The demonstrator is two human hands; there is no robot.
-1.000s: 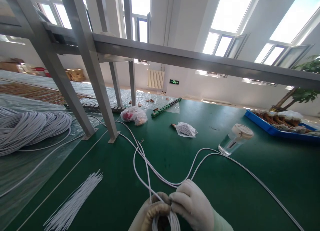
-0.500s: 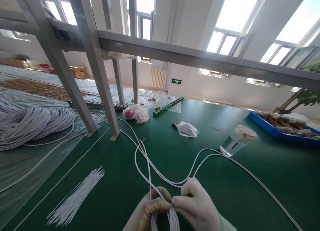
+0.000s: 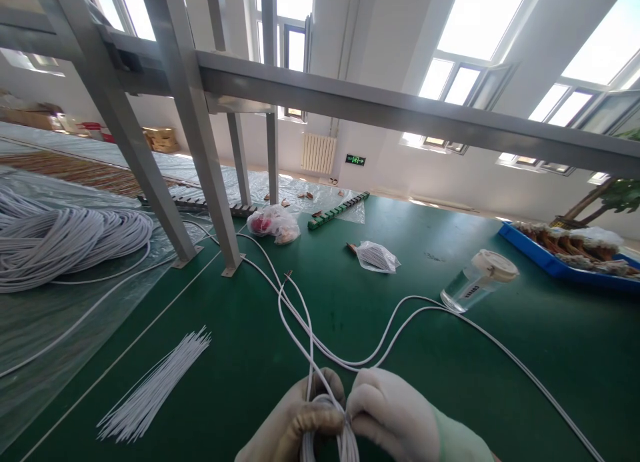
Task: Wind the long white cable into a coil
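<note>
Both my hands wear pale gloves at the bottom middle of the head view. My left hand [image 3: 295, 425] is closed around a small coil of white cable [image 3: 327, 435]. My right hand [image 3: 387, 419] pinches the same coil from the right, fingertips meeting the left hand's. Loose strands of the white cable [image 3: 300, 315] run from the coil across the green table top [image 3: 475, 382], one ending in a bare tip near the frame's foot, others looping off to the right.
A grey metal frame [image 3: 200, 149] stands on the table ahead left. A big coil of white cable [image 3: 65, 239] lies far left, cut white strips [image 3: 155, 389] near left. Plastic bags [image 3: 273, 223], a lidded clear jar [image 3: 475, 282] and a blue tray [image 3: 560, 265] lie beyond.
The hands have drawn a little closer to me and lower in view. The loose cable loop in front of them has narrowed and shifted slightly right.
</note>
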